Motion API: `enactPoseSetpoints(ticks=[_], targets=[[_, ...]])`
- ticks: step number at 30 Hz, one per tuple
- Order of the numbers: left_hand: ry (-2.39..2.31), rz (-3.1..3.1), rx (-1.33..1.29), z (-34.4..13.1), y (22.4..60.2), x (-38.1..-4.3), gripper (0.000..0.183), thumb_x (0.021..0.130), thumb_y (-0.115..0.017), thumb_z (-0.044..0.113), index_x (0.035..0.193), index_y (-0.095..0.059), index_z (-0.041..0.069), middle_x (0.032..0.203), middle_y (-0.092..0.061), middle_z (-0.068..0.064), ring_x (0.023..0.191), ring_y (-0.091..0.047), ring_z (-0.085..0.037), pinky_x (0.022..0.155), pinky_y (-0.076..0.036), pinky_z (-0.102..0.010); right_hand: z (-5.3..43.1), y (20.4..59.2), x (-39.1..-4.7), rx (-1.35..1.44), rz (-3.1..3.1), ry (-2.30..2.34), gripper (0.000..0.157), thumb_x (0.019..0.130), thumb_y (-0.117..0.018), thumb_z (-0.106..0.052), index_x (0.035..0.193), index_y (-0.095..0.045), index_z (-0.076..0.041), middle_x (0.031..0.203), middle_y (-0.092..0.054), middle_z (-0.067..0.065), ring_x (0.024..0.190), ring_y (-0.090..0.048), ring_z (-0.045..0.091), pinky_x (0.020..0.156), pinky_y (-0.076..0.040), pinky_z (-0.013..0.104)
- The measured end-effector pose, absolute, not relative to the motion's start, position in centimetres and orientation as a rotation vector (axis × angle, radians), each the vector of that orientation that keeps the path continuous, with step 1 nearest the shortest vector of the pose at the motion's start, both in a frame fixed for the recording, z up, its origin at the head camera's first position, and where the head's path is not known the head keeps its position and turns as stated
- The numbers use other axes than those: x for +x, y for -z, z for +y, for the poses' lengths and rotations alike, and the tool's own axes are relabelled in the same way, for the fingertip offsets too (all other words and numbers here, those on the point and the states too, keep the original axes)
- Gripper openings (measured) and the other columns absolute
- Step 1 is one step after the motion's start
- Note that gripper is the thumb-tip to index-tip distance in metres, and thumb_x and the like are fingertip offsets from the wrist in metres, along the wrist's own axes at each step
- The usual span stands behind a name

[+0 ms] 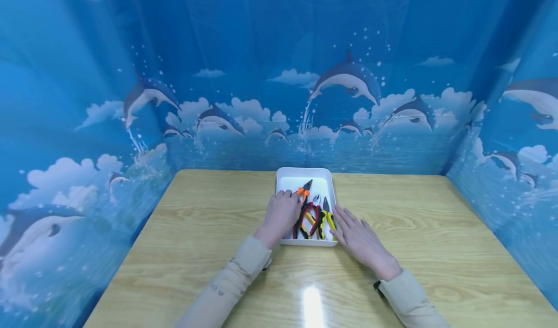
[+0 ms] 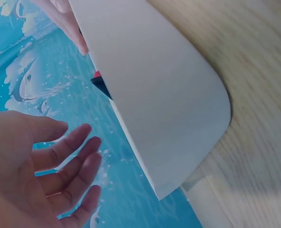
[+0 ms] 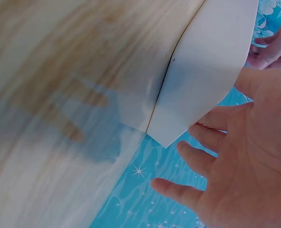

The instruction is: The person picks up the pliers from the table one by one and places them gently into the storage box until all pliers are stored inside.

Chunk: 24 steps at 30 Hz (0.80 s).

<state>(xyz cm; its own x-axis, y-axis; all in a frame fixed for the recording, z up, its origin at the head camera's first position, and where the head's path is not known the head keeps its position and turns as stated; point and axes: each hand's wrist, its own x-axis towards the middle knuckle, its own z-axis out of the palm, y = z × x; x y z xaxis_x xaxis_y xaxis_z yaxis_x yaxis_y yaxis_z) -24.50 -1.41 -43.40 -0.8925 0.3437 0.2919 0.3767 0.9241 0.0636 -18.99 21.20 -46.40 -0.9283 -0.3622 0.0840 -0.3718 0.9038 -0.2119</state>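
A white tray (image 1: 307, 243) holds several pliers lying side by side. My left hand (image 1: 282, 215) is over the tray's left side, fingertips near the orange-handled pliers (image 1: 307, 186). In the left wrist view, the left hand (image 2: 54, 166) has loosely bent fingers with nothing between them. To its right in the tray lie red-and-black-handled pliers (image 1: 301, 217) and yellow-and-black-handled pliers (image 1: 323, 220). My right hand (image 1: 361, 238) lies along the tray's right edge, fingers extended. The right wrist view has that hand (image 3: 240, 152) holding nothing; whether it touches the tray I cannot tell.
The tray stands on a wood-grain table (image 1: 209, 221), near its back edge. A blue curtain (image 1: 244, 144) printed with dolphins hangs behind and on both sides. Bright glare (image 1: 313, 306) lies on the table's near part.
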Motion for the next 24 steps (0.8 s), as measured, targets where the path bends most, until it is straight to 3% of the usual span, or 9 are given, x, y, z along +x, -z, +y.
enactPoseSetpoints(ticks=[11, 18, 24], targets=[[0.242, -2.711, -0.55, -1.8, 43.6, -22.7, 0.027, 0.101, -0.065, 0.034, 0.111, -0.072, 0.01, 0.099, -0.072, -0.005, 0.092, -0.066, -0.022, 0.083, -0.056, -0.039, 21.4, 46.3, -19.0, 0.568, -3.033, -0.358, 0.063, 0.108, -0.046, -0.037, 0.158, -0.028, -0.004, 0.165, -0.024, 0.014, 0.15, -0.026, 0.04, 0.115, -0.025, 0.069], [0.323, -2.628, -0.546, -2.3, 44.7, -21.8, 0.019, 0.097, -0.07, 0.028, 0.106, -0.073, 0.012, 0.099, -0.072, -0.004, 0.093, -0.066, -0.021, 0.084, -0.056, -0.037, 21.5, 46.3, -19.1, 0.58, -3.001, -0.326, 0.064, 0.107, -0.05, -0.037, 0.157, -0.031, -0.001, 0.164, -0.028, 0.017, 0.15, -0.027, 0.041, 0.115, -0.024, 0.07], [0.38, -2.611, -0.51, -2.9, 45.0, -21.3, 0.033, 0.096, -0.072, 0.027, 0.123, -0.07, 0.01, 0.123, -0.07, -0.007, 0.115, -0.063, -0.026, 0.103, -0.051, -0.042, 21.3, 46.2, -19.3, 0.509, -2.943, -0.259, 0.069, 0.105, -0.053, -0.042, 0.157, -0.033, -0.002, 0.164, -0.026, 0.018, 0.15, -0.026, 0.04, 0.114, -0.02, 0.073]])
